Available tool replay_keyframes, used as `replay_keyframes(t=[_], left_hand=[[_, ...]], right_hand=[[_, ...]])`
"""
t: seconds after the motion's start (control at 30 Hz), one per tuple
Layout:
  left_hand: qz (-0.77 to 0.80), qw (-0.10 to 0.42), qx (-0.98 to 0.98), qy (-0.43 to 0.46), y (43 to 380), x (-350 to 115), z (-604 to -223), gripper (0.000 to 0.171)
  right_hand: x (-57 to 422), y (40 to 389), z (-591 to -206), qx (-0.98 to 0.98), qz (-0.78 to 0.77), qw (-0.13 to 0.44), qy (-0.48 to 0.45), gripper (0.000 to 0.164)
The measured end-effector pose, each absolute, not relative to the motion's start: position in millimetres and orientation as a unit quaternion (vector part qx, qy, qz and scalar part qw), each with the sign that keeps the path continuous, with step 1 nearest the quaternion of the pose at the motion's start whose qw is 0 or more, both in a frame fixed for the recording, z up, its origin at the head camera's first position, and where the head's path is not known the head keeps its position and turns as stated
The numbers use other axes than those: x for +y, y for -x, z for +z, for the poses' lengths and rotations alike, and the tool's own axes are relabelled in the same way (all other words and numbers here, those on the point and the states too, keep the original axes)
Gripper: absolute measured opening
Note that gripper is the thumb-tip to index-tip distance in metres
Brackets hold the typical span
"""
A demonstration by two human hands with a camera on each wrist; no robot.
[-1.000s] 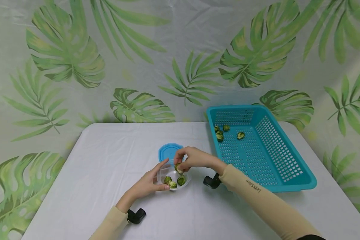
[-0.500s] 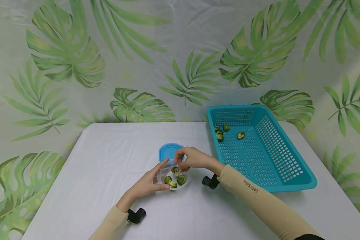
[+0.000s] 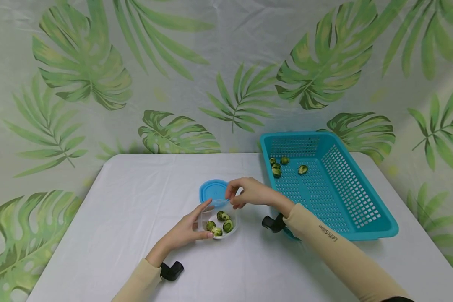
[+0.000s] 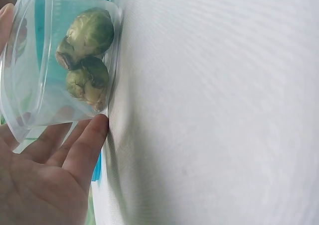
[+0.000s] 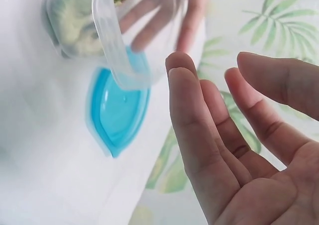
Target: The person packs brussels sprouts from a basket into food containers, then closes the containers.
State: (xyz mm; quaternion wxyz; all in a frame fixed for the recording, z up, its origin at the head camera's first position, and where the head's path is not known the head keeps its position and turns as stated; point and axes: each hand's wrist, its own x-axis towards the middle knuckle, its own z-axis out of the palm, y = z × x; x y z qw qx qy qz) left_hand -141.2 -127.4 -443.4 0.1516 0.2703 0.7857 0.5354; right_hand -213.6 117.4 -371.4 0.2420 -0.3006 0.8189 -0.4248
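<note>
Gripping the clear container [image 3: 209, 215] between thumb and fingers, the left hand [image 3: 185, 232] appears at the container's left side in the head view. Four Brussels sprouts [image 3: 227, 226] lie inside the container, which rests on the white-covered bench [image 3: 151, 180]. The right hand [image 3: 254, 192] is positioned over the container's far right rim. A blue lid [image 3: 213, 191] lies just beyond the container; a teal basket [image 3: 313, 197] with more sprouts [image 3: 303, 170] stands to its right.

Left wrist view: fingers [image 4: 89, 148] extend along the container's wall, through which two touching sprouts show.

Right wrist view: the right thumb [image 5: 279, 78] stands apart from the fingertips, near the container's rim.
</note>
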Motion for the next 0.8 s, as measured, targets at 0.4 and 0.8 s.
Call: replay_keyframes(t=[0.4, 0.8], left_hand=[[0.538, 0.153, 0.786, -0.263, 140.8, -126.7, -443.0, 0.089], [0.535, 0.15, 0.786, -0.272, 142.3, -126.9, -445.8, 0.089]], right_hand=[[146.4, 218.1, -356.1, 0.801, -0.459, 0.262, 0.281, 0.009], [176.7, 226.3, -350.7, 0.795, -0.487, 0.244, 0.266, 0.017]])
